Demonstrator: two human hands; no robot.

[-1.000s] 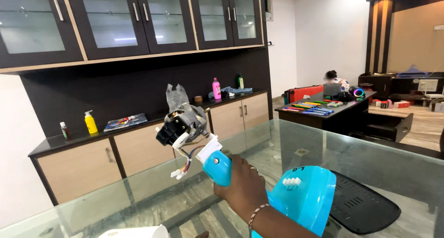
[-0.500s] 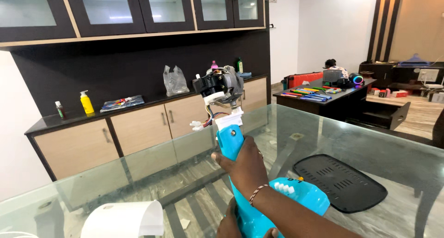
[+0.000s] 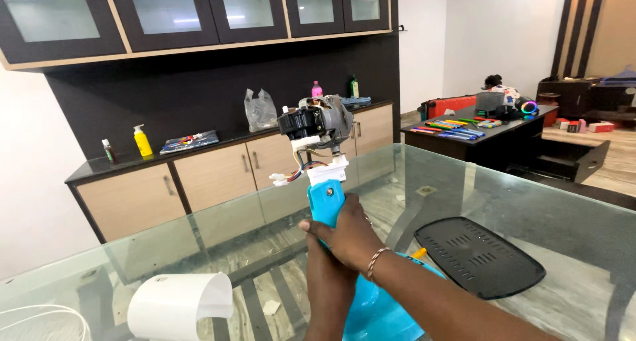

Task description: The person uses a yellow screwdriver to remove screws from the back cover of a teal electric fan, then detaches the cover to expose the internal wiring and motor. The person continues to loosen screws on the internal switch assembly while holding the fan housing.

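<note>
blue fan stand (image 3: 326, 202) gripped by both hands (image 3: 344, 238), upright mid glass table (image 3: 464, 195), black cover (image 3: 478, 255) near

A glass-topped table (image 3: 503, 202) fills the foreground, and a marbled floor (image 3: 265, 275) is seen through it. Along the far wall, a dark panel (image 3: 199, 89) is set between upper cabinets with dark frames and frosted glass doors (image 3: 165, 10) and a row of light wooden lower cabinets (image 3: 218, 175) under a dark counter (image 3: 132, 159). A white wall (image 3: 33, 175) is seen at the left and another (image 3: 490, 30) at the right. A dark desk (image 3: 490, 132) is placed further back on the right, beside dark wood panelling (image 3: 583, 30). The room is evenly lit, and ceiling lamps are reflected in the cabinet glass.
</note>
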